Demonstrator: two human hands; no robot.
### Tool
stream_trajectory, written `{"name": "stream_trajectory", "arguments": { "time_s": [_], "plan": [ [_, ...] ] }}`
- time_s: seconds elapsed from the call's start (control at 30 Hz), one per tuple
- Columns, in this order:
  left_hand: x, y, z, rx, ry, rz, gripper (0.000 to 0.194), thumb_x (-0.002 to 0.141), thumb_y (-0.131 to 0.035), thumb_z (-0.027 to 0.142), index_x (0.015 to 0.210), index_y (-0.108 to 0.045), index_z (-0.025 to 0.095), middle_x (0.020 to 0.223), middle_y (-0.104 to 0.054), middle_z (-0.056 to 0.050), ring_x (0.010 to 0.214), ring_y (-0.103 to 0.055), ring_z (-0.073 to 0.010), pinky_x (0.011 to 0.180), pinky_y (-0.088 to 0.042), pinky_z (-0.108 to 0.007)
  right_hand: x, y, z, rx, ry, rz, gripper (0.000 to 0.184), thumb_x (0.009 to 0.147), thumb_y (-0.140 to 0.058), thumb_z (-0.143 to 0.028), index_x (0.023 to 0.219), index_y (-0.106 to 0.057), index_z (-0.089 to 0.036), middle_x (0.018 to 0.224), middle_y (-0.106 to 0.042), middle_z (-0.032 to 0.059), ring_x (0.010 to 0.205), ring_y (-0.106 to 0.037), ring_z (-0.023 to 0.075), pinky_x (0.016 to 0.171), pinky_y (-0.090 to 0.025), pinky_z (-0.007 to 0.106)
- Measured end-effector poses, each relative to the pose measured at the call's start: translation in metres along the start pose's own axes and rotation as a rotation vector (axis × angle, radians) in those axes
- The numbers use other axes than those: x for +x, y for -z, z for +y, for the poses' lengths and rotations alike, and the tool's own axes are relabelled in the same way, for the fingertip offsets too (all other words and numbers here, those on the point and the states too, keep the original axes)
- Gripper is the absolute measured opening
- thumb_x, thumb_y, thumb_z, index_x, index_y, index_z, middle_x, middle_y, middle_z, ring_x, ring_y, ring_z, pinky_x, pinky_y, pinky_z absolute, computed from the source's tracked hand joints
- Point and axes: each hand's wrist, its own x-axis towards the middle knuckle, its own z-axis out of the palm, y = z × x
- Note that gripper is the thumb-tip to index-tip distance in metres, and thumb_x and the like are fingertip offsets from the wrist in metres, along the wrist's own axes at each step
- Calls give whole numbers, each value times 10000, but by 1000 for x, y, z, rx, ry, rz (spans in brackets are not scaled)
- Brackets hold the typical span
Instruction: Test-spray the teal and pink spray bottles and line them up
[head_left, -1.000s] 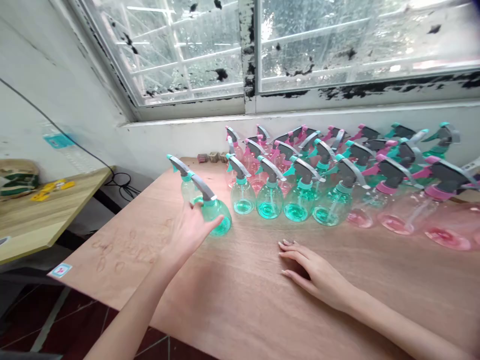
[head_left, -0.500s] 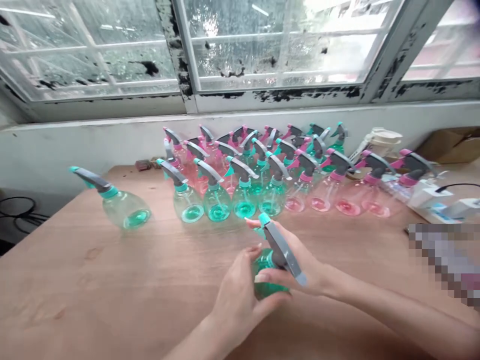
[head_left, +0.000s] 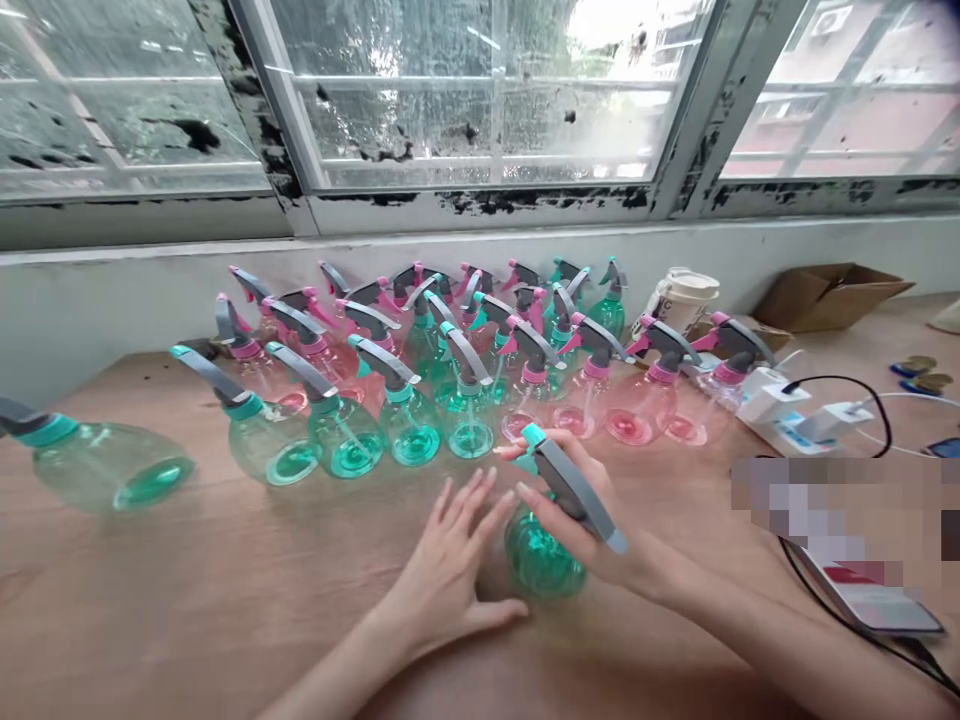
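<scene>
On a wooden desk (head_left: pixel 187 610) stand rows of bottles (head_left: pixel 409 425); before them is one clear green spray bottle (head_left: pixel 546 558). The right hand (head_left: pixel 609 562) curls its fingers (head_left: pixel 556 527) around its grey-and-teal top; the left hand (head_left: pixel 444 572) spreads wide just beside it.

My right hand (head_left: pixel 611 568) held a translucent green plastic spray bottle (head_left: pixel 546 560) around its neck, under the grey, teal-tipped trigger head (head_left: pixel 574 488). My left hand (head_left: pixel 448 572) spread its fingers just beside the bottle, over the brown wooden surface (head_left: pixel 225 610). Beyond stood rows of translucent pink and green spray bottles (head_left: pixel 412 440), near a lidded white cup (head_left: pixel 681 298) and brown cardboard box (head_left: pixel 806 306).
</scene>
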Motion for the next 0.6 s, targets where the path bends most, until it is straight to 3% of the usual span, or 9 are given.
{"name": "stream_trajectory", "arguments": {
  "time_s": [0.1, 0.23, 0.37, 0.6],
  "plan": [
    [-2, 9, -19, 56, 99, -114, 932, 792, -662, 592, 1525, -250, 192, 1556, -306, -211, 1435, -278, -395, 1138, -199, -653, 7, 7, 2, -74, -22, -10, 260, 867, -544, -180, 1123, -529, -221, 809, -567, -8, 562, -493, 95, 578, -487, 243],
    [-4, 12, -22, 74, 132, -161, 756, 827, -631, 557, 1457, -415, 201, 1559, -317, -182, 1442, -270, -382, 1148, -212, -628, 18, 8, 3, -48, -7, -60, 217, 835, -538, -172, 1049, -532, -206, 762, -518, -7, 616, -503, 118, 548, -456, 234],
    [-3, 11, -19, 84, 137, -180, 716, 849, -617, 527, 1454, -426, 194, 1564, -306, -181, 1441, -272, -380, 1140, -247, -619, 25, 8, 10, 23, 20, -101, 200, 827, -523, -148, 1015, -517, -215, 704, -500, -32, 560, -474, 104, 555, -456, 242],
    [-2, 12, -19, 100, 135, -153, 692, 867, -615, 469, 1464, -401, 192, 1563, -318, -165, 1431, -294, -376, 1138, -274, -602, 26, 11, 12, -7, 21, -95, 161, 851, -597, -238, 982, -505, -221, 815, -589, 9, 678, -583, 129, 623, -510, 249]
  ]
}}
